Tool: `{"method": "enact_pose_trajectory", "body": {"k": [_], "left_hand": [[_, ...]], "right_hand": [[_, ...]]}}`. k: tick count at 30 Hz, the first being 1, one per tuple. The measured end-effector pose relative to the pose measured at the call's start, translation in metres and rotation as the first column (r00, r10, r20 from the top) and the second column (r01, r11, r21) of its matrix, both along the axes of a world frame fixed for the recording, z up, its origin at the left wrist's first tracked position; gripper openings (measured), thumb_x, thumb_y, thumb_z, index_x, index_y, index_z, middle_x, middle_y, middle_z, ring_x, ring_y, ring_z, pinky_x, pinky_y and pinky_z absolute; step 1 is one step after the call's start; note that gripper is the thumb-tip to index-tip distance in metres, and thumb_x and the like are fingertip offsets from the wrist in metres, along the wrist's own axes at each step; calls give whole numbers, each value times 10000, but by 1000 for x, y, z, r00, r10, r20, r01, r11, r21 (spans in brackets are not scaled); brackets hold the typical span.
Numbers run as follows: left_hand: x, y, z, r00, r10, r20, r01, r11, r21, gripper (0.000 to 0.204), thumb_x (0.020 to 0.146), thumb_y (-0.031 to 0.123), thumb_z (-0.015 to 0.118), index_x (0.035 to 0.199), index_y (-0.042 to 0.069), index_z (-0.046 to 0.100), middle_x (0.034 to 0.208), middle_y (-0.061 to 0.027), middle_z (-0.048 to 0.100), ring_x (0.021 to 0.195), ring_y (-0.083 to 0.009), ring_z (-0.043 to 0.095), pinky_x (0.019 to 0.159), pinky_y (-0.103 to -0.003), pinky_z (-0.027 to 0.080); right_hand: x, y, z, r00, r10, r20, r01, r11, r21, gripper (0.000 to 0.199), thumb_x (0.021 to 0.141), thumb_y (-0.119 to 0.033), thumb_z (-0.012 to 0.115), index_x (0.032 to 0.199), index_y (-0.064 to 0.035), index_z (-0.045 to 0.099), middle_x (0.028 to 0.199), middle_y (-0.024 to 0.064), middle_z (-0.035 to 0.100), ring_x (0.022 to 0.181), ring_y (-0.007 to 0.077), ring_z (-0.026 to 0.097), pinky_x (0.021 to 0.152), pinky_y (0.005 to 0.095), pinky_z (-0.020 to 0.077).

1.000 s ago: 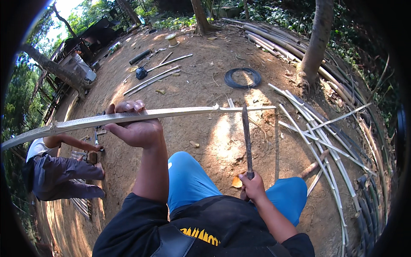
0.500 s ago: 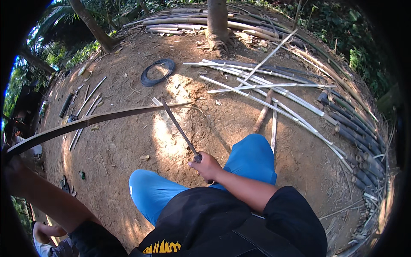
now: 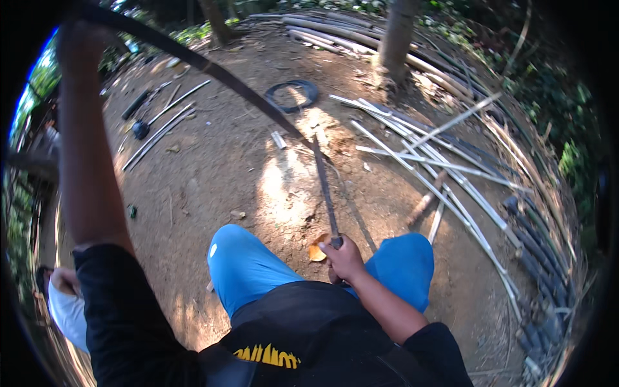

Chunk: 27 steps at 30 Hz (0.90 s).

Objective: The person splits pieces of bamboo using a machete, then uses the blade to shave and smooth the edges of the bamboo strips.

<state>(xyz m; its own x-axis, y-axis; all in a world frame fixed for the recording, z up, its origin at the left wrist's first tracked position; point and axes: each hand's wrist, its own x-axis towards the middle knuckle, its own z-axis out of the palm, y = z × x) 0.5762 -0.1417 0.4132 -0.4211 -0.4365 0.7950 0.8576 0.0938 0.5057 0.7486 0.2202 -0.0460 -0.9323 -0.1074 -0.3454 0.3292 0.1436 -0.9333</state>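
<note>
My right hand (image 3: 346, 259) is closed round the handle of a long-bladed knife (image 3: 324, 187), just above and between my knees. Its narrow dark blade points away from me. Raised at the upper left, my left hand (image 3: 81, 42) grips the near end of a long, flat bamboo strip (image 3: 216, 72); its fingers are dim and blurred. From there the strip slants down to the right. Its far end meets or overlaps the blade near the tip, and I cannot tell whether they touch. A yellow-orange leaf (image 3: 316, 249) shows beside the knife handle.
Pale split bamboo strips (image 3: 445, 169) lie crossed on the right, with dark bamboo poles (image 3: 538, 248) beyond. A black wire coil (image 3: 291, 96) lies ahead, near a tree trunk (image 3: 394, 48). Thin sticks (image 3: 161, 135) lie left. Another person (image 3: 68, 309) is at the lower left.
My left hand has risen up and away, tilting the bamboo strip from nearly level to a steep slant. The view has shifted left. The right hand still grips the knife.
</note>
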Motion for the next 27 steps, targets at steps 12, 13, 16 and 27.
{"method": "enact_pose_trajectory", "body": {"k": [12, 13, 16, 27], "left_hand": [[16, 13, -141, 977, 178, -119, -150, 966, 212, 409, 1060, 404, 438, 1208, 24, 451, 719, -66, 572, 509, -135, 531, 479, -257, 458], [21, 9, -145, 977, 174, -124, -149, 971, 189, 417, 1059, 397, 446, 1227, 15, 443, 719, -71, 579, 495, -129, 532, 458, -248, 451], [42, -12, -138, 975, 206, -79, -190, 967, 172, 509, 1034, 452, 476, 1301, 23, 414, 884, -121, 624, 706, -182, 629, 615, -311, 508], [126, -80, 49, 931, 358, -72, -356, 934, 33, 239, 1036, 307, 510, 1008, 81, 584, 692, 25, 450, 551, -78, 453, 482, -243, 392]], "right_hand": [[10, 12, -7, 997, -10, 70, 19, 993, -115, 176, 942, -151, 652, 919, -56, 506, 660, 20, 510, 501, 116, 510, 475, 284, 470], [8, 12, -9, 997, -5, 71, 13, 994, -107, 175, 942, -150, 651, 915, -55, 507, 657, 22, 511, 498, 118, 510, 473, 286, 470], [4, 10, -13, 998, 9, 66, -3, 996, -90, 175, 942, -150, 649, 906, -51, 510, 650, 26, 515, 494, 122, 513, 469, 291, 469], [-2, -9, -19, 987, 155, 46, -156, 988, 7, 190, 936, -174, 671, 905, -34, 547, 637, 23, 542, 498, 108, 537, 467, 284, 483]]}}
